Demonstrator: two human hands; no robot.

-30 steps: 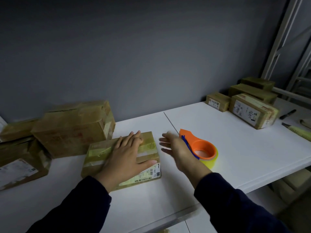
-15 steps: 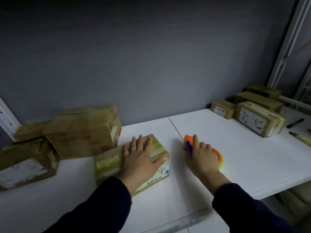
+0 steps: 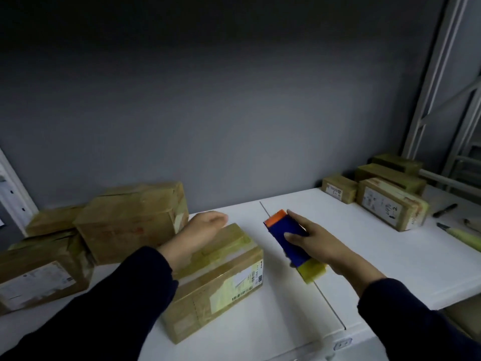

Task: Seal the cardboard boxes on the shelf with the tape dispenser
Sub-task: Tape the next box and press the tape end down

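A small cardboard box with a printed label on its front lies on the white shelf in front of me. My left hand rests on the box's far top edge, fingers curled over it. My right hand holds the tape dispenser, orange and blue with a yellowish tape roll, lifted off the shelf just right of the box and tilted on edge.
A larger taped box and two more boxes stand at the left. Several small boxes are stacked at the back right, with markers and a knife-like tool beside them. A grey wall rises behind; a metal rack frame stands at right.
My right hand closed on the tape dispenser and lifted it off the shelf, turning it on edge. My left hand slid from flat on the box top to its far edge.
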